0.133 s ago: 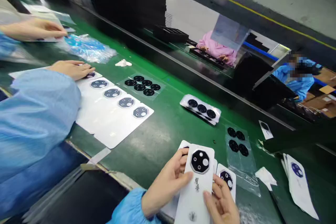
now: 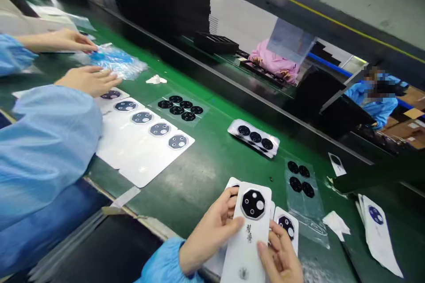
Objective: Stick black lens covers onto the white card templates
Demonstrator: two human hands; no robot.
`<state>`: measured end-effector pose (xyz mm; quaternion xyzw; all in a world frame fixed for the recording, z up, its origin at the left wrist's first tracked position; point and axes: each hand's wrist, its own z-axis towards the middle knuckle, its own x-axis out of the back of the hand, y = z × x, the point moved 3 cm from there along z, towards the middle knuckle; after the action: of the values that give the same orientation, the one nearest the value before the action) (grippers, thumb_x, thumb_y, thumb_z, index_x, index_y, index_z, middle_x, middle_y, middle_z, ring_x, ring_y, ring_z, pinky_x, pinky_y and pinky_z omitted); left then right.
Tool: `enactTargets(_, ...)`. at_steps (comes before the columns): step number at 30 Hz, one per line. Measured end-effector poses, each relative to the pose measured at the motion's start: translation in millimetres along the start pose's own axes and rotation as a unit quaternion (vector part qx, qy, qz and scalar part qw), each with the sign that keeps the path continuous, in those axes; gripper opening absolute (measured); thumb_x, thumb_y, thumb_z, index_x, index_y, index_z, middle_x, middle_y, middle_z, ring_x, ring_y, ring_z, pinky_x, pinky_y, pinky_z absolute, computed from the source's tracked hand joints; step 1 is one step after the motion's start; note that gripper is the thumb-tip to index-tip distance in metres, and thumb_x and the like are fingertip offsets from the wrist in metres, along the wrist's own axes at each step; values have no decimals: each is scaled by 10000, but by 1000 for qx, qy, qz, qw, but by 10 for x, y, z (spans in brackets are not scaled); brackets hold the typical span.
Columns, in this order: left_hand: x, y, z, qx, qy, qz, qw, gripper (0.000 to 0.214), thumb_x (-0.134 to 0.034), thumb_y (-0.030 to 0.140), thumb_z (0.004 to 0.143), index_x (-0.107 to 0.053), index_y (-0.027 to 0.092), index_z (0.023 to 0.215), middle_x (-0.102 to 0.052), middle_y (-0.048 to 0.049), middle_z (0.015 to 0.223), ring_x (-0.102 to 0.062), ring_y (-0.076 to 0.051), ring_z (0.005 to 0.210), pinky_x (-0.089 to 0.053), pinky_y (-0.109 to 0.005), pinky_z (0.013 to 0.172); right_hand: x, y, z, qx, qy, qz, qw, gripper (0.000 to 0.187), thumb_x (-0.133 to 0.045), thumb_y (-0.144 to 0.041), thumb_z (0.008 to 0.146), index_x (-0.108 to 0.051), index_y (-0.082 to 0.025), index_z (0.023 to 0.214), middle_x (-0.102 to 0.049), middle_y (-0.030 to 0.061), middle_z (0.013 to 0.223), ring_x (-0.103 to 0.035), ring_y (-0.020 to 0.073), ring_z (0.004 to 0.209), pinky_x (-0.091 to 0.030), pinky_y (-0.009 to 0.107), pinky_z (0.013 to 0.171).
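Observation:
A white phone back cover (image 2: 247,247) with a black octagonal camera panel is held upright between my two hands. My left hand (image 2: 214,232) grips its left edge, thumb lying on the front face. On the right edge, the thumb and fingers of my right hand (image 2: 282,254) are closed round it. Behind it lie more white covers, one showing its camera panel (image 2: 286,226) beside my right fingers. To the right is a clear film sheet (image 2: 307,216) carrying several black octagonal pieces. A clear tray (image 2: 254,149) with three black discs showing stands beyond my hands.
At left, a co-worker's hands (image 2: 89,80) work over a row of white covers (image 2: 139,163) and a blue-and-clear plastic bundle (image 2: 116,62). Another film sheet of black pieces (image 2: 181,108) lies mid-bench. Stacked covers (image 2: 381,239) and a crumpled white scrap (image 2: 337,224) are at right.
The co-worker's far hand has moved right toward the plastic bundle, and the nearer hand has shifted, uncovering more of a camera panel. My hands and the held cover look unchanged.

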<state>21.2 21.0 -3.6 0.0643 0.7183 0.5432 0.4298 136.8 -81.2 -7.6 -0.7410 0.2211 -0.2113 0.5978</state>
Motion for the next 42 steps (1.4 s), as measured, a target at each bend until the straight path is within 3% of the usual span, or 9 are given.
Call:
enactTargets(20,-47,84,-16,20,9,-3,1000,460,-662,304,790,-432,189,1172,-634,-93,1100,-627,-187,902,-460,-276,772,41,45,27,7,-52,-5,999,553,-634,-554,753,-573,-197,1170,-721,137,943,-698,273,812,-569,339,678)
enactTargets(25,-56,45,-15,23,5,-22,999,432,-638,331,812,-430,189,1163,-660,-100,1034,-656,-198,827,-503,-308,732,238,-188,160,-3,-81,-48,996,473,-651,-530,748,-624,-219,1104,-721,116,987,-687,259,861,-559,314,722)
enactTargets(28,-106,40,-18,46,3,-22,999,490,-635,375,806,-414,174,1195,-673,-110,986,-668,-207,750,-530,-321,658,376,-406,282,-21,-140,-97,985,413,-655,-494,760,-645,-237,1083,-715,99,1026,-682,243,868,-552,290,723)
enactTargets(32,-186,74,-35,59,3,-13,998,500,-646,369,798,-436,153,1197,-671,-110,996,-662,-209,812,-546,-310,677,458,-624,389,-18,-210,-168,963,402,-623,-476,795,-642,-229,1112,-705,102,1053,-671,241,871,-542,287,703)
enactTargets(42,-237,64,-86,48,16,-15,999,475,-644,367,801,-480,146,1188,-650,-111,1051,-643,-223,902,-556,-317,713,443,-681,530,-6,-234,-209,950,428,-591,-493,808,-634,-212,1127,-707,70,947,-641,213,811,-499,285,678)
